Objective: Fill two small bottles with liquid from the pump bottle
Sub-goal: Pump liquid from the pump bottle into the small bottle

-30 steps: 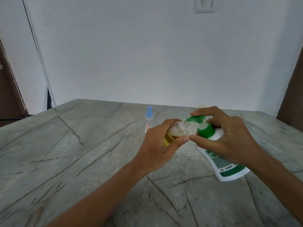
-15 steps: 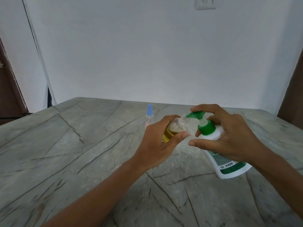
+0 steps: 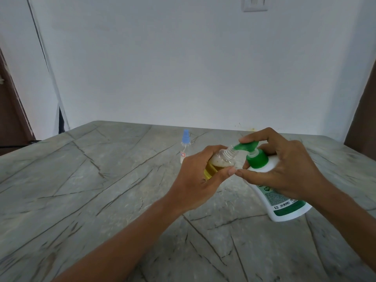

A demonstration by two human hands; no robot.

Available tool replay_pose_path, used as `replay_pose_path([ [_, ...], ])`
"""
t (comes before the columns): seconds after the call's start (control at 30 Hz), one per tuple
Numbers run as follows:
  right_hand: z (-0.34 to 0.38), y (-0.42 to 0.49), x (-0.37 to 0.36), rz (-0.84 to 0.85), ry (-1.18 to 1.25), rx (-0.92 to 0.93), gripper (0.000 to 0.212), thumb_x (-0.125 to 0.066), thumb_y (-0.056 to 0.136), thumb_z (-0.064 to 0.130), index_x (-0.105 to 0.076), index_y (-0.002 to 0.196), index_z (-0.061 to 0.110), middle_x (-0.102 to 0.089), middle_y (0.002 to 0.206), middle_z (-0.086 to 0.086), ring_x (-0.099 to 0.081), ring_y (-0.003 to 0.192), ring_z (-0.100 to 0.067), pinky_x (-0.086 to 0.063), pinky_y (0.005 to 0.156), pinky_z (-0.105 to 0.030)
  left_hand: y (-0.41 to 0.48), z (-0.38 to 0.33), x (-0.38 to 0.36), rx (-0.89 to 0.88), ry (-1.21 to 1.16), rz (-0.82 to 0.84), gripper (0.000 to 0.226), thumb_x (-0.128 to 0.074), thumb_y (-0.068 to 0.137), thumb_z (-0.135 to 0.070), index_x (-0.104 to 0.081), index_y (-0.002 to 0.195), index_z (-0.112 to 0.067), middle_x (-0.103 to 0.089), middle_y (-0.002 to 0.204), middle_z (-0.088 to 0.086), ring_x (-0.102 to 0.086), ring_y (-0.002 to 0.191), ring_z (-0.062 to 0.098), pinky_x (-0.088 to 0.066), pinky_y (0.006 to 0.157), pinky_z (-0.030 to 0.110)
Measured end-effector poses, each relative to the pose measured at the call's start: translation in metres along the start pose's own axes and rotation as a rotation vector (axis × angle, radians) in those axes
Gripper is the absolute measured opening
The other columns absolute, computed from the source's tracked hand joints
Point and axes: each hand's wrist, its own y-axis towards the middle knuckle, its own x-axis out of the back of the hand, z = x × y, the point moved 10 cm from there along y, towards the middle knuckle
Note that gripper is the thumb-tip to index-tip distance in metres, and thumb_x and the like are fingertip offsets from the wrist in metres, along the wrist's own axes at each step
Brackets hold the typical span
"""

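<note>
The white wall fills the upper half of the view; the grey veined stone table fills the lower half. The pump bottle, white with a green label band, is at 4 o'clock from frame centre. Its base rests on the table and its body leans toward 10 o'clock. The right hand grips this bottle at the shoulder: fingers and thumb are curled round the body, and the index finger lies across the top of the green pump head. A short white stem shows between head and collar. The left hand, at 9 o'clock from the right hand, is closed round the small bottle – a clear one, held off the table and tilted so that its threaded neck points toward 2 o'clock and meets the tip of the green nozzle. Yellow liquid fills its lower part, with pale foam above. The two thumb tips lie close together just below it (contact cannot be confirmed). The spray-capped bottle, clear with a blue top, stands upright on the table at 11 o'clock from the left hand, untouched.
</note>
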Motion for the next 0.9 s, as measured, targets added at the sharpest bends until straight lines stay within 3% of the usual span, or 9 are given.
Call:
replay_pose_path([
  [0.23,0.0043,-0.0002,-0.0037,0.029,-0.036,0.023,0.071,-0.081,0.070,0.045,-0.041,0.128,0.045,-0.070,0.080,0.022,-0.066,0.070,0.006,-0.044,0.061,-0.001,0.0010,0.0034,-0.0010,0.030,0.001,0.014,0.037,-0.062,0.088,-0.037,-0.054,0.119,-0.019,-0.057,0.094,-0.025,-0.059,0.082,-0.006,-0.042,0.063,0.004],
  [0.43,0.0023,0.0000,-0.0041,0.027,-0.034,0.007,0.061,-0.078,0.067,0.046,-0.046,0.119,0.046,-0.069,0.080,0.023,-0.066,0.072,0.007,-0.045,0.060,-0.001,0.0013,0.0023,0.0005,0.034,0.022,0.005,0.031,-0.062,0.087,-0.038,-0.048,0.114,-0.030,-0.057,0.093,-0.025,-0.058,0.083,-0.004,-0.043,0.063,0.005],
  [0.73,0.0018,0.0009,-0.0012,0.009,0.007,-0.008,0.058,-0.081,0.063,0.043,-0.049,0.111,0.045,-0.071,0.077,0.020,-0.068,0.069,0.004,-0.046,0.057,-0.003,0.0008,-0.0018,0.0018,0.000,0.005,-0.012,0.031,-0.063,0.087,-0.037,-0.052,0.114,-0.026,-0.057,0.091,-0.024,-0.059,0.080,-0.001,-0.044,0.061,0.006],
  [0.9,0.0024,0.0021,0.0001,-0.004,0.008,-0.023,0.051,-0.076,0.060,0.055,-0.051,0.103,0.046,-0.068,0.076,0.026,-0.068,0.069,0.004,-0.050,0.057,-0.006,0.0002,-0.0025,0.0008,-0.020,0.031,-0.003,0.036,-0.064,0.088,-0.041,-0.056,0.116,-0.019,-0.054,0.090,-0.028,-0.057,0.078,-0.006,-0.041,0.059,0.004],
])
